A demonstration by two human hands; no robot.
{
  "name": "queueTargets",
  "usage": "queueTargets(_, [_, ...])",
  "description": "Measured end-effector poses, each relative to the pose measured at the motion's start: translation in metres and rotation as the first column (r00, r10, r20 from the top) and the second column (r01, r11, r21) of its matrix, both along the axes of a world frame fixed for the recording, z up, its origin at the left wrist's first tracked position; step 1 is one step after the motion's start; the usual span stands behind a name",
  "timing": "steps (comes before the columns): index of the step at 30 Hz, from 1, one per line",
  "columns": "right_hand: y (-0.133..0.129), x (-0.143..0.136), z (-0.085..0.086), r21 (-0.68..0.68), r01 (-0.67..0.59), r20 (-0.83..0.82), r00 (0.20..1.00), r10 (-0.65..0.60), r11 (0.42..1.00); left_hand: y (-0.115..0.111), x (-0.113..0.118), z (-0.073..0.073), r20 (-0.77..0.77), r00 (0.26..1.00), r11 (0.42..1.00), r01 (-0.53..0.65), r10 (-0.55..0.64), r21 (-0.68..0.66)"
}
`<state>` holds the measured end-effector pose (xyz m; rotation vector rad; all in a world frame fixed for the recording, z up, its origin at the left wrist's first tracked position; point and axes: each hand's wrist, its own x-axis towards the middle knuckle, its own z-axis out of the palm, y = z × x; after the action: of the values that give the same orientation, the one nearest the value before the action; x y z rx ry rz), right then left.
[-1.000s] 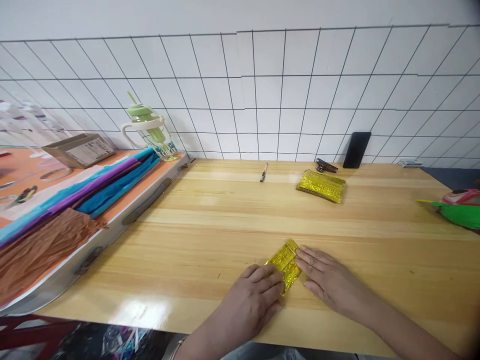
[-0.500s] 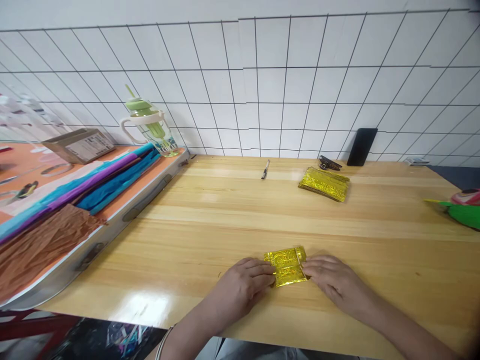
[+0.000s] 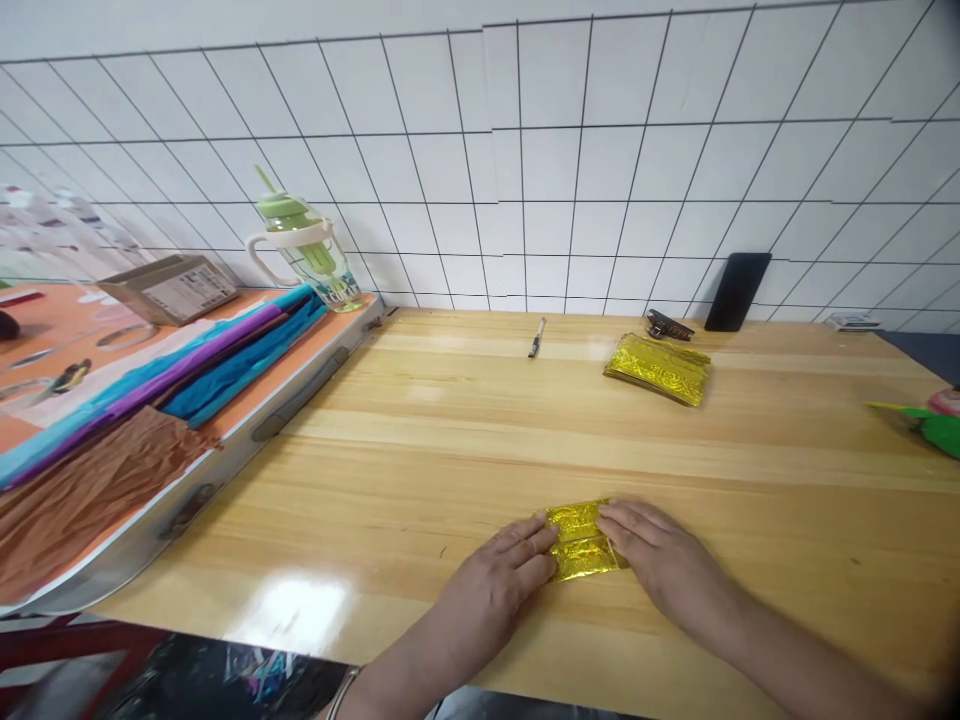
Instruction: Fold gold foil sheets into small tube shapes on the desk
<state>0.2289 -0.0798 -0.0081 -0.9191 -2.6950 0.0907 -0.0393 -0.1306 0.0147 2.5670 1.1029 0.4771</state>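
A folded sheet of gold foil paper (image 3: 581, 541) lies on the wooden table near its front edge, with a crease running across it. My left hand (image 3: 501, 578) rests over its left edge, fingers stretched out and slightly apart. From the other side, my right hand (image 3: 660, 560) presses its extended fingers on the right edge of the foil. Both thumbs are mostly hidden below the hands. Farther back lies a stack of gold foil sheets (image 3: 660, 370), with a black binder clip (image 3: 670, 326) just behind it.
A pen (image 3: 536, 338) and a leaning black phone (image 3: 738, 291) are near the tiled wall. On the left, an orange surface holds crepe paper (image 3: 217, 385), a cardboard box (image 3: 171, 288) and a green-lidded bottle (image 3: 304, 245). A green object (image 3: 941, 433) sits at far right.
My right fingers have moved inward over the foil's right edge. My left fingers have spread and lie along its left side. The view has shifted slightly.
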Motion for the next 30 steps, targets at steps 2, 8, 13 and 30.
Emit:
queueTargets(2, [0.000,0.002,-0.005,0.035,-0.004,0.041,0.999,0.003,0.999,0.000,-0.001,-0.001,-0.064,0.998,1.000,-0.002,0.001,-0.015])
queueTargets(8, [0.000,0.008,-0.012,0.015,-0.005,0.089,0.996,0.004,1.000,0.004,-0.006,0.004,-0.121,0.992,0.997,0.033,-0.042,-0.073])
queueTargets(13, [0.007,0.009,0.000,-0.033,-0.036,0.101,0.994,0.039,0.999,0.016,-0.012,0.014,-0.087,0.994,0.993,0.055,-0.064,-0.103])
queueTargets(30, [0.006,0.006,0.003,0.021,0.008,0.104,0.995,-0.010,1.000,0.020,-0.010,0.016,-0.099,0.993,0.997,0.065,-0.069,-0.042])
